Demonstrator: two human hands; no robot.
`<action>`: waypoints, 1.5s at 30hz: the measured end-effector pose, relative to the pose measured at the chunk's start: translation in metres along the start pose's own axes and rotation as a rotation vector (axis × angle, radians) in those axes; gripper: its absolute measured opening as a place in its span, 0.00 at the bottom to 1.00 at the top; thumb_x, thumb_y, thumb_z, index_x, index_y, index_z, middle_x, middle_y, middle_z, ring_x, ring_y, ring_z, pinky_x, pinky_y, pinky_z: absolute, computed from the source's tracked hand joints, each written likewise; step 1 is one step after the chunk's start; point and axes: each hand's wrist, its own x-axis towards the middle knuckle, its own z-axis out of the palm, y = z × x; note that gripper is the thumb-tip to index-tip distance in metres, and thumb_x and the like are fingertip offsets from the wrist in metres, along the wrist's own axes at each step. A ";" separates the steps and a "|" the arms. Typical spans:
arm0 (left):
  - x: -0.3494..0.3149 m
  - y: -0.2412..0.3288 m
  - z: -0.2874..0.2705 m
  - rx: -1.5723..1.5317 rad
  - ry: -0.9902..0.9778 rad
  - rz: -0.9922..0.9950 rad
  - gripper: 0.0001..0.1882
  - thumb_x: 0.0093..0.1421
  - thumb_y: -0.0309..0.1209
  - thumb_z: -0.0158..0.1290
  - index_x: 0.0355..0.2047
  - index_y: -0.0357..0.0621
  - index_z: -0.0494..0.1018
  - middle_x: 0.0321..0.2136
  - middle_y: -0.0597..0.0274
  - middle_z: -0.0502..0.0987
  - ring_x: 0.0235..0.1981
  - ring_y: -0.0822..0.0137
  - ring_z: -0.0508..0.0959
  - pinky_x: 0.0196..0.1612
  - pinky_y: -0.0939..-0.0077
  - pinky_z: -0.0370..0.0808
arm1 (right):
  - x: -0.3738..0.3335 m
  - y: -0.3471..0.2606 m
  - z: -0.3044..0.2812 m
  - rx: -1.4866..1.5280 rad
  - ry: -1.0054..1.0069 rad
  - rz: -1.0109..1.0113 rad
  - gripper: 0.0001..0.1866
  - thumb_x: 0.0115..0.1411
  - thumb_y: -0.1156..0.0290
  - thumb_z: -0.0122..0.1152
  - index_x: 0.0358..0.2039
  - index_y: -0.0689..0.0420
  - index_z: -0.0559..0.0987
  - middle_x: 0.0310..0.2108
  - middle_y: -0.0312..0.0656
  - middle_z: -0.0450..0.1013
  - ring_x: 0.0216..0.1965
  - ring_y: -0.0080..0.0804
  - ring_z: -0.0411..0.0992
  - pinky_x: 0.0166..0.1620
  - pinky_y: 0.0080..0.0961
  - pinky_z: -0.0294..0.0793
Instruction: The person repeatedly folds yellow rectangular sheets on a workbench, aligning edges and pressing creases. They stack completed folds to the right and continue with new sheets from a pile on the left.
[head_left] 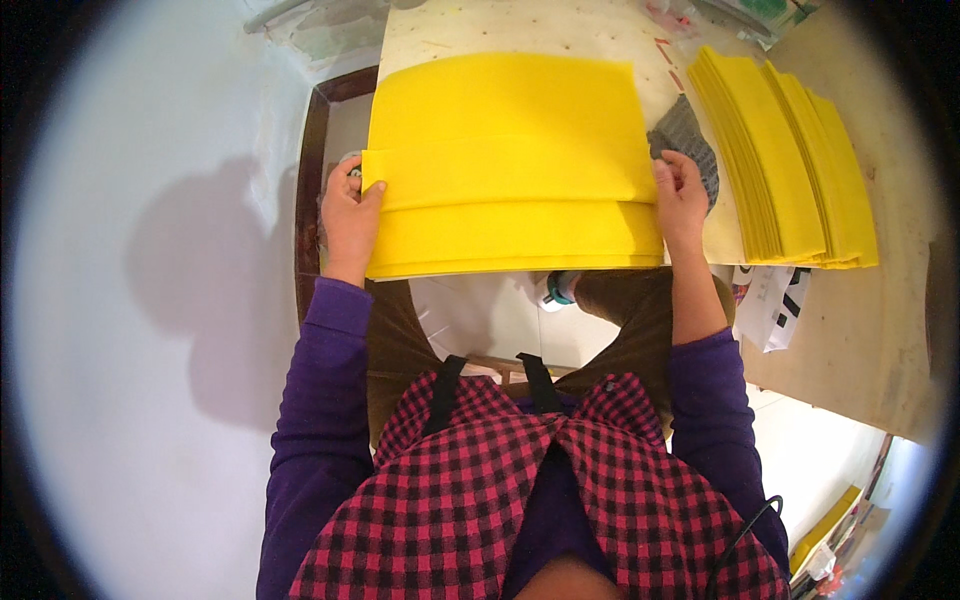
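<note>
A large yellow sheet [505, 125] lies on a stack of yellow sheets [510, 240] at the near edge of a wooden table [860, 320]. My left hand [350, 215] pinches the top sheet's left edge, thumb on top. At the sheet's right edge, my right hand [680, 195] grips it the same way. The top sheet sits a little farther back than the ones under it.
A fanned pile of more yellow sheets [785, 160] lies to the right on the table. A grey patterned object [690, 135] sits between the two piles. Printed paper [775, 305] hangs over the table edge. A white wall is on the left.
</note>
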 end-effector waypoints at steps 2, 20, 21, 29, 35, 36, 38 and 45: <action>0.000 0.001 0.000 0.018 -0.006 -0.006 0.22 0.56 0.20 0.55 0.52 0.40 0.67 0.31 0.60 0.77 0.32 0.71 0.77 0.38 0.78 0.72 | 0.003 -0.014 -0.005 -0.050 0.054 -0.145 0.19 0.58 0.66 0.62 0.49 0.60 0.74 0.38 0.46 0.75 0.38 0.38 0.72 0.45 0.31 0.71; 0.005 -0.003 0.001 0.014 -0.029 0.011 0.23 0.57 0.20 0.54 0.54 0.40 0.66 0.31 0.60 0.77 0.33 0.70 0.77 0.39 0.76 0.73 | -0.052 -0.138 0.131 -0.533 -0.565 -0.295 0.39 0.65 0.44 0.39 0.65 0.62 0.54 0.68 0.52 0.47 0.70 0.42 0.44 0.68 0.42 0.41; 0.006 -0.004 0.001 0.026 -0.025 0.052 0.23 0.57 0.20 0.54 0.54 0.40 0.66 0.31 0.60 0.77 0.33 0.70 0.77 0.39 0.76 0.73 | -0.051 -0.125 0.120 -0.572 -0.533 -0.285 0.39 0.65 0.44 0.39 0.66 0.62 0.53 0.68 0.52 0.46 0.70 0.41 0.43 0.68 0.41 0.41; 0.003 0.000 0.002 0.023 -0.086 0.055 0.26 0.58 0.21 0.54 0.57 0.38 0.63 0.35 0.58 0.76 0.34 0.68 0.76 0.41 0.75 0.72 | -0.037 -0.054 0.043 -0.783 -0.423 -0.066 0.41 0.65 0.43 0.35 0.67 0.62 0.49 0.70 0.49 0.42 0.71 0.39 0.39 0.69 0.40 0.35; 0.004 0.022 -0.005 0.383 0.179 0.360 0.31 0.60 0.27 0.52 0.62 0.36 0.56 0.53 0.45 0.68 0.53 0.53 0.70 0.55 0.63 0.66 | -0.037 -0.052 0.046 -0.814 -0.416 -0.071 0.41 0.65 0.43 0.34 0.67 0.63 0.49 0.70 0.50 0.42 0.71 0.40 0.39 0.69 0.40 0.35; 0.000 0.029 -0.003 0.492 0.252 0.443 0.31 0.60 0.29 0.52 0.62 0.35 0.55 0.56 0.42 0.65 0.56 0.50 0.67 0.59 0.60 0.63 | -0.038 -0.052 0.046 -0.834 -0.412 -0.080 0.41 0.65 0.42 0.34 0.67 0.63 0.49 0.70 0.50 0.42 0.71 0.40 0.39 0.69 0.40 0.35; -0.019 0.048 0.033 0.292 0.028 0.560 0.31 0.62 0.35 0.49 0.62 0.34 0.55 0.60 0.39 0.60 0.62 0.45 0.60 0.65 0.55 0.53 | -0.039 -0.050 0.046 -0.823 -0.411 -0.085 0.41 0.65 0.43 0.35 0.67 0.63 0.49 0.70 0.50 0.42 0.71 0.41 0.39 0.69 0.40 0.35; -0.069 0.123 0.166 0.398 -0.464 0.491 0.34 0.67 0.49 0.34 0.64 0.35 0.53 0.65 0.43 0.54 0.67 0.50 0.51 0.67 0.53 0.45 | -0.040 -0.043 0.045 -1.049 -0.414 -0.237 0.39 0.65 0.45 0.35 0.67 0.63 0.51 0.69 0.51 0.43 0.71 0.42 0.41 0.69 0.42 0.37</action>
